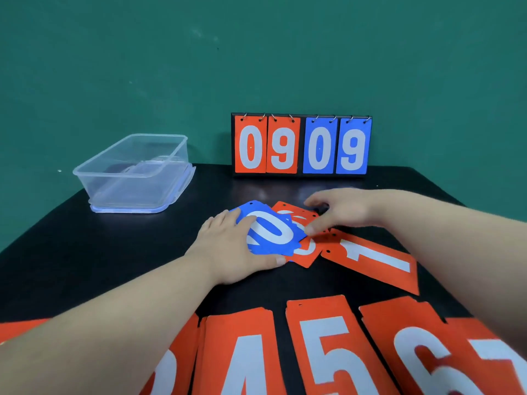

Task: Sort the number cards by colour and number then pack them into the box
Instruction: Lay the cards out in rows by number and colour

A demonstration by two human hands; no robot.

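Gleaming faintly, smooth and black, across the table (99,252), and mirroring a blur of the scoreboard (302,145) near the far edge. Showing as clear, glossy plastic in the box (134,166), sitting on a lid (137,209) of the same see-through plastic with a bluish tinge. Looking matt and stiff, like thin plastic or coated card, in the orange cards (370,276) and the blue cards (271,232), with flat white printed numerals. Glinting as thin metal in the rings (292,118) along the scoreboard's top. Appearing matt and faintly scuffed on the green wall (256,52).
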